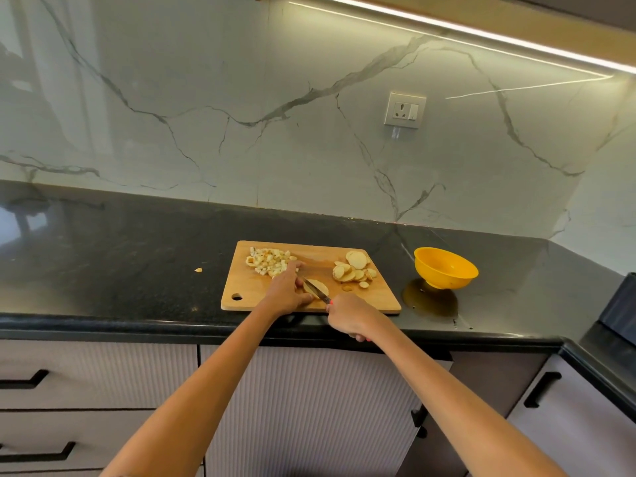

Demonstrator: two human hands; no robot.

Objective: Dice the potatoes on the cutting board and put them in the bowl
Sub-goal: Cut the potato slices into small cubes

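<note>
The slice (318, 287) lies flat at the board's (378, 297) near edge, pinned from the left by left hand (285, 290) fingers; right hand (347, 316) grips the knife (315, 290), blade crossing it diagonally.

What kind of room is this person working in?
Most likely a home kitchen. A dark stone countertop runs below a marble-look backsplash with a wall socket, drawers sit underneath, and potato slices lie on a wooden cutting board.
</note>
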